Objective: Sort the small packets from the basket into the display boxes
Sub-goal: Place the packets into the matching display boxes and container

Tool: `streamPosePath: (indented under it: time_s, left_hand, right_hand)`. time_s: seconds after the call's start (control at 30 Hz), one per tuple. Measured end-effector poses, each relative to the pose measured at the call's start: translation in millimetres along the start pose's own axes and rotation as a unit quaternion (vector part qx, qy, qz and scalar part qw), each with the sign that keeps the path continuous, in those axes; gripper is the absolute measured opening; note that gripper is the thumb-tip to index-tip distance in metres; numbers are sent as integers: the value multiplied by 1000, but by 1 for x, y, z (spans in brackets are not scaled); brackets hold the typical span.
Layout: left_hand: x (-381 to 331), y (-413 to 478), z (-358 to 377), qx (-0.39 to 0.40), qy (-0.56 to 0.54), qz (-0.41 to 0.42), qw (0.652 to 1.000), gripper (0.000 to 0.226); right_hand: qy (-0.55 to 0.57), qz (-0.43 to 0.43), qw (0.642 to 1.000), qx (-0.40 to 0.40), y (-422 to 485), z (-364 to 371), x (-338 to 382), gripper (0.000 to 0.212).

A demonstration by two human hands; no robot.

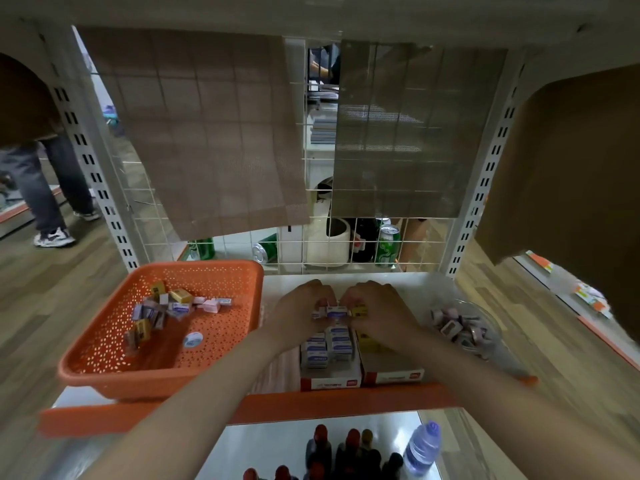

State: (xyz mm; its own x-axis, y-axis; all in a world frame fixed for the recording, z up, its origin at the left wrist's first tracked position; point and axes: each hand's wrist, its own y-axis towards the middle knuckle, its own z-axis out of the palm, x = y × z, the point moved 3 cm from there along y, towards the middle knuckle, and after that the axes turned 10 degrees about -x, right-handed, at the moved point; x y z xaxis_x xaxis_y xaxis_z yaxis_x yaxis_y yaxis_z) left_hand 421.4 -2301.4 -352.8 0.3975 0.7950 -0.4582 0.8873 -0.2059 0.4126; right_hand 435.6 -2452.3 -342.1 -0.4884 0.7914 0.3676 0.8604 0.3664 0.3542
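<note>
- Nearest, lower shelf: dark capped bottles (346,452), clear water bottle (423,448) just right of them.
- Above, orange-edged shelf (311,405). At its front edge, left display box (330,382) and right display box (394,375), side by side, touching.
- Left display box packed with blue-white packets; right one holding yellow ones, mostly hidden under the forearm.
- Over the far end of the boxes: left hand (299,315), fingers curled, pinching blue-white packet (336,310).
- Right hand (379,311), fingers curled round yellow packet (360,311). Hands almost touching, the two packets side by side between them.
- Left of the boxes: orange basket (104,370), loose mixed packets (173,306) piled in its far half.
- Right of the boxes: clear bowl (497,327) of pinkish packets.
- Back: wire grid (346,242), green cans (388,245) behind it, brown mesh mats (207,133) hung over it.
</note>
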Motion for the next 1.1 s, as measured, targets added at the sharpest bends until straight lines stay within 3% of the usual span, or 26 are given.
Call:
streamPosePath:
  time_s: [0.23, 0.43, 0.6, 0.8, 1.1]
  left_hand:
    - [3, -7, 0, 17, 3, -5, 1000, 22]
    - [13, -16, 5, 101, 110, -42, 988, 49]
    - [20, -25, 12, 133, 142, -104, 975, 34]
    - [26, -31, 24, 168, 90, -164, 968, 27]
    - [25, -34, 22, 163, 39, -181, 969, 28]
  right_hand:
    - [24, -14, 1000, 7, -6, 5, 6, 18]
    - [-6, -2, 998, 62, -19, 17, -7, 13]
    - [-60, -5, 995, 81, -30, 28, -17, 13]
    - [-104, -22, 992, 65, -36, 38, -8, 11]
    - [-136, -23, 985, 100, -41, 55, -2, 17]
